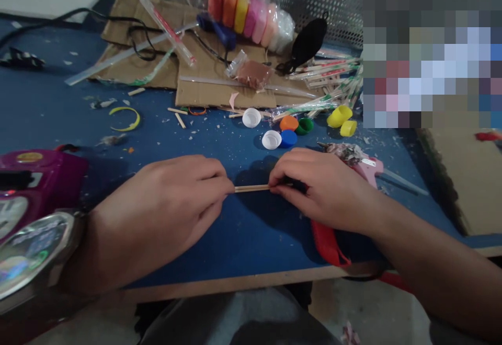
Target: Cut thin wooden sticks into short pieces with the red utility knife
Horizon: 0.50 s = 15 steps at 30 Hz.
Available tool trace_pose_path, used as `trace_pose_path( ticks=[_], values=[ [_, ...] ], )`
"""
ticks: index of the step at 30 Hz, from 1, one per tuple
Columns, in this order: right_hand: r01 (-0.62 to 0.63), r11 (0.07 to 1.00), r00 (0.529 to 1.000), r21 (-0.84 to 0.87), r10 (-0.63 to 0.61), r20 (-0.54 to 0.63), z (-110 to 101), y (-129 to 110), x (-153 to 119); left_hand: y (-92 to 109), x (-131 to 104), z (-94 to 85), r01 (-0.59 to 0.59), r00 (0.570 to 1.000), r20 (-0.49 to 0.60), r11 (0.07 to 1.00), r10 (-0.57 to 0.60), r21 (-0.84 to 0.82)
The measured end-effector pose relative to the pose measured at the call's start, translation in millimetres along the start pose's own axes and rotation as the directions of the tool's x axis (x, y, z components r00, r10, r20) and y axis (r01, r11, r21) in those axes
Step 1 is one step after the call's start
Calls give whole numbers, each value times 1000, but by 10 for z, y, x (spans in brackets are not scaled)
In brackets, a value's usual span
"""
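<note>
Two thin wooden sticks (252,188) lie side by side, stretched between my hands just above the blue table near its front edge. My left hand (176,198) pinches their left end, the fingertips hiding it. At the other end, the thumb and fingers of my right hand (314,185) are closed on the sticks. A red handle-like object (328,243) lies partly under my right hand. Behind that hand rests a pink glue gun (364,164) with a clear glue stick in its rear. White bottle caps (251,118) and a blue cap (288,138) sit beyond my fingers.
A purple device (50,183) stands at the left. Cardboard pieces (223,91), wrapped coloured clay packs (247,13) and a pile of wrapped chopsticks (333,81) fill the back. A black cable (98,15) crosses the back left. Yellow cap pieces (339,116) lie at the right.
</note>
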State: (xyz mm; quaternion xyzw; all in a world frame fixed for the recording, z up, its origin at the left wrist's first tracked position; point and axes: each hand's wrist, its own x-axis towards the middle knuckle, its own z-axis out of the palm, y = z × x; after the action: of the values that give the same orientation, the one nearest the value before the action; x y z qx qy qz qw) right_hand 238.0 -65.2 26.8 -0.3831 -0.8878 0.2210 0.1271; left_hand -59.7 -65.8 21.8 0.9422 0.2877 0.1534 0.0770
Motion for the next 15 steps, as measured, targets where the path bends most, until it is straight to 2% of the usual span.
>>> trace_pose_path(
  ticks=[7, 11, 15],
  values=[
    [-9, 996, 999, 92, 13, -35, -58, -11, -15, 37, 17, 3, 44, 997, -54, 997, -47, -67],
    [-19, 992, 998, 128, 26, -53, -112, -130, -9, 46, -2, 8, 4, 996, -91, 998, -9, -57],
    [13, 998, 996, 63, -7, -89, -282, -234, -16, 56, 1, -9, -5, 993, -117, 999, -1, -53]
  ],
)
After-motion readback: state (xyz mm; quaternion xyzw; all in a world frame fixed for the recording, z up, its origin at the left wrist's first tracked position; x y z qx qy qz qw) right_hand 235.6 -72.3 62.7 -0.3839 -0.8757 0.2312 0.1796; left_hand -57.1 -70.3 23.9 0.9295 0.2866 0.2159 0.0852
